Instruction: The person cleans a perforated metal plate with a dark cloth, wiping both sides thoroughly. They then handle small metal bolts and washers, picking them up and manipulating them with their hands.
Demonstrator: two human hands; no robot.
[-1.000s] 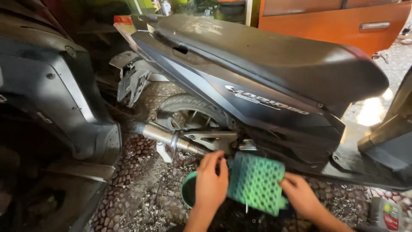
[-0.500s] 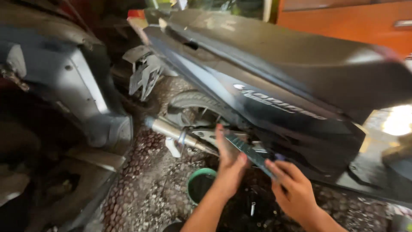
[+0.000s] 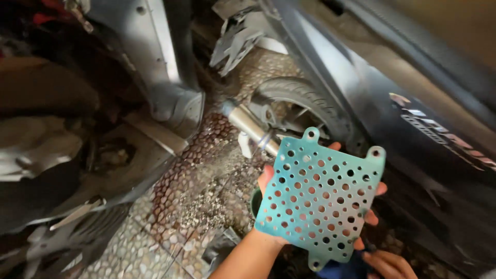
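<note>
1. Our left hand (image 3: 279, 206) clamps the teal perforated plate (image 3: 320, 196) from behind, fingers past its right edge, just beside the scooter's rear wheel (image 3: 299, 106).
2. Right hand (image 3: 390, 263) low, grip unclear.
3. Keep plate flat, clear of the exhaust pipe (image 3: 248, 126).

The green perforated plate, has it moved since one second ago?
Yes. The green perforated plate is raised in the left hand, now nearer the rear tyre.

One perforated teal plate (image 3: 320, 199), two hands, two scooters, one tyre (image 3: 305, 98)
</note>
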